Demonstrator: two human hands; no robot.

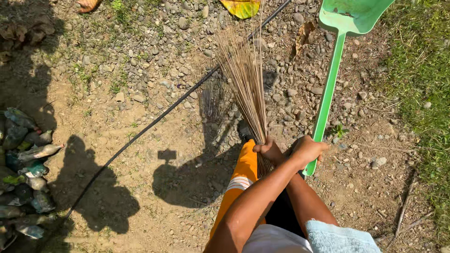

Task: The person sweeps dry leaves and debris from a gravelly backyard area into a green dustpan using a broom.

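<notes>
Over stony ground, crossed hands grip stick broom (243,79) and green dustpan (344,28).

Two bare forearms, no sleeves, no watch or rings visible. Orange trousers (243,175) with white stripes at the knee. Black garment (281,213) beside them. White cloth (274,240) at the waist. Light blue towel (340,238) at the lower edge.

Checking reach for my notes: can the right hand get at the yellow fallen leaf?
Probably not: the right hand grips the bundled stick broom, and the yellow fallen leaf lies past its tips.
</notes>
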